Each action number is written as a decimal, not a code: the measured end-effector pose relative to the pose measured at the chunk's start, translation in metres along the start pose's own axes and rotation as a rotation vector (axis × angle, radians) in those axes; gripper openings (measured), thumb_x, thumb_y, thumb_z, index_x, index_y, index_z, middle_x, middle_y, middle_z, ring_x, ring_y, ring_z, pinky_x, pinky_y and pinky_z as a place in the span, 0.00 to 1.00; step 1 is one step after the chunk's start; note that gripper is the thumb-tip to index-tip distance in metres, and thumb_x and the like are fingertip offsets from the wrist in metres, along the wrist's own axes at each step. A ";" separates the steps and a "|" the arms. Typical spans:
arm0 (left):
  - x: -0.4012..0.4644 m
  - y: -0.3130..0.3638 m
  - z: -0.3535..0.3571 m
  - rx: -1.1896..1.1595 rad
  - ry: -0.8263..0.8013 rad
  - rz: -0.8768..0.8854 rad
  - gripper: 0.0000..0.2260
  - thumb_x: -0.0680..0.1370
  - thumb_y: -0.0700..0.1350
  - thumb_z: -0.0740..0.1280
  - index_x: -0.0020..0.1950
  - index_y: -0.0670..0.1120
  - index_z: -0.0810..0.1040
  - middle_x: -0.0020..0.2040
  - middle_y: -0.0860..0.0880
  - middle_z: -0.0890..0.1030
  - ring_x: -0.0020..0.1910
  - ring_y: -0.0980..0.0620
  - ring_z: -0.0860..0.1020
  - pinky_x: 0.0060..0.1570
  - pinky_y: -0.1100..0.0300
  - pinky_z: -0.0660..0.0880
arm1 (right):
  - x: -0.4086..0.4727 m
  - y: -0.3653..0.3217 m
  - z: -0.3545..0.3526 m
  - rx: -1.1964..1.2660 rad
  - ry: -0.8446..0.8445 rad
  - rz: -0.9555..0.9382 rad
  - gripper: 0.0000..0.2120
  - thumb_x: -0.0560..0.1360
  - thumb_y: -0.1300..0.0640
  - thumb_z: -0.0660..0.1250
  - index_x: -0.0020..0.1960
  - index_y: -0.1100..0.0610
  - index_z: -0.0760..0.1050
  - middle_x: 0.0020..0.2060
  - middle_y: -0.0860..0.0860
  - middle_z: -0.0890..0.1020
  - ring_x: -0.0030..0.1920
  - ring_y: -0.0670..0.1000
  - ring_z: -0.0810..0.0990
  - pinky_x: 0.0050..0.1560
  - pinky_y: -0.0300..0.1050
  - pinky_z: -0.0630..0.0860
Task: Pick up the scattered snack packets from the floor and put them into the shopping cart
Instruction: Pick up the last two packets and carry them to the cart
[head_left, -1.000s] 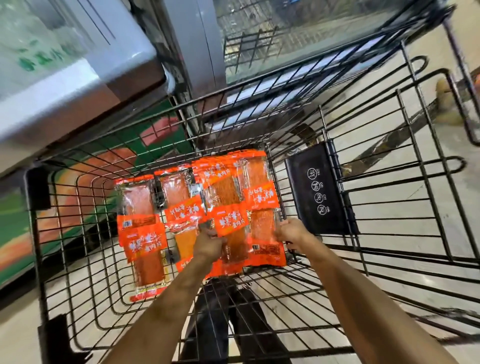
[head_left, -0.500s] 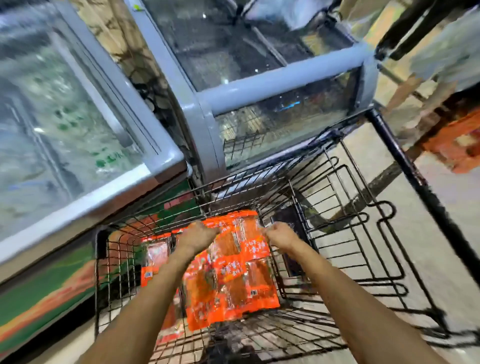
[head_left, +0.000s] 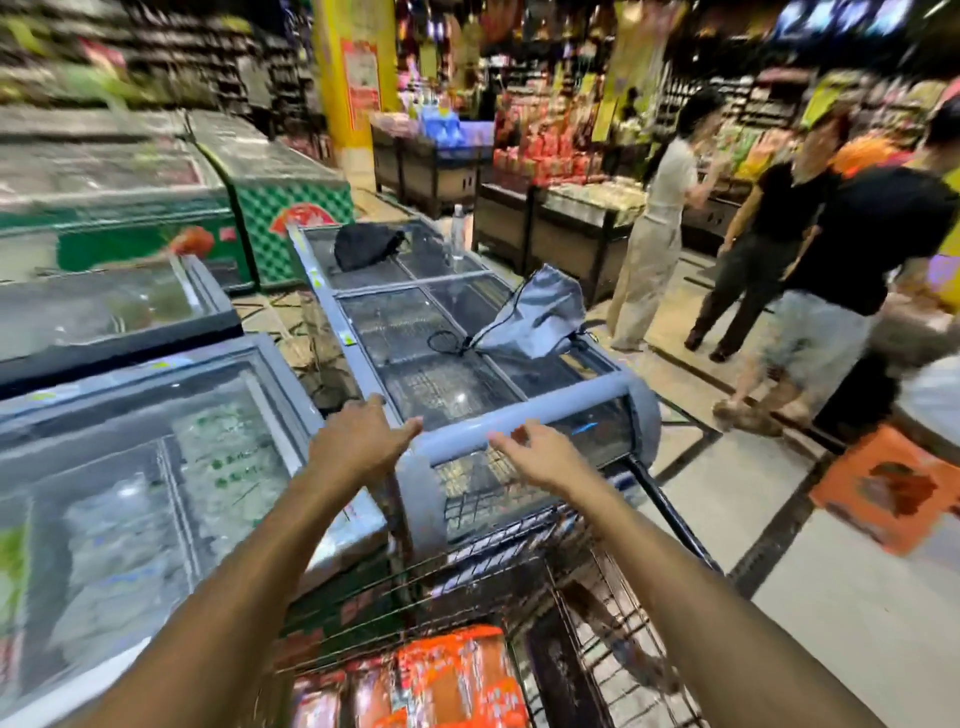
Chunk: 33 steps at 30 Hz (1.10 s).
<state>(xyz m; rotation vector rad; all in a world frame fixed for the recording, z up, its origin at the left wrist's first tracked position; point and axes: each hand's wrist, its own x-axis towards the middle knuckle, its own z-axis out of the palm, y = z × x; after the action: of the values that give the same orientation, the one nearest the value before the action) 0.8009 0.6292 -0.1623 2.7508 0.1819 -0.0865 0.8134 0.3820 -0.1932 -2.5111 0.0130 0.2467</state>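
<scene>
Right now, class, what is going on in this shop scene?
A person stands over a wire shopping cart beside glass-topped freezer chests. Orange snack packets lie in the cart. Both hands are raised and empty: the left hand and the right hand have relaxed, spread fingers and hold nothing. Other shoppers stand in the aisle to the right.

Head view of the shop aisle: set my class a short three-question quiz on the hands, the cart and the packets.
1. True or false: the left hand grips a packet.
2. Where do the orange packets lie?
A. on the floor
B. in the cart
C. on the freezer
3. Fill in: the right hand is raised, fingers spread, holding ____.

Key: 1 false; 2 B; 3 nothing.
</scene>
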 end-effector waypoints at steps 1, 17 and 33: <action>-0.008 0.007 -0.017 0.021 0.053 0.009 0.43 0.70 0.78 0.52 0.67 0.45 0.72 0.61 0.38 0.78 0.57 0.36 0.78 0.56 0.43 0.78 | -0.005 -0.008 -0.016 -0.012 0.018 -0.025 0.33 0.76 0.30 0.57 0.61 0.58 0.73 0.53 0.57 0.80 0.62 0.61 0.77 0.48 0.49 0.72; -0.167 0.039 -0.145 0.238 0.484 0.002 0.36 0.77 0.72 0.55 0.76 0.49 0.68 0.73 0.44 0.72 0.68 0.40 0.72 0.63 0.47 0.74 | -0.090 -0.092 -0.106 -0.145 0.189 -0.419 0.40 0.74 0.26 0.54 0.71 0.57 0.68 0.64 0.62 0.75 0.61 0.62 0.75 0.57 0.56 0.75; -0.400 -0.157 -0.288 0.365 0.757 -0.283 0.40 0.74 0.75 0.50 0.75 0.50 0.70 0.71 0.43 0.74 0.68 0.41 0.73 0.66 0.46 0.71 | -0.251 -0.348 0.012 -0.095 0.156 -0.784 0.36 0.76 0.31 0.57 0.72 0.57 0.68 0.66 0.62 0.73 0.65 0.61 0.72 0.59 0.53 0.71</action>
<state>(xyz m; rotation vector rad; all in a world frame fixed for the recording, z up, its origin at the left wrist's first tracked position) 0.3938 0.8358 0.0805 2.9453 0.8225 0.9378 0.5876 0.6606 0.0424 -2.4108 -0.9112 -0.2755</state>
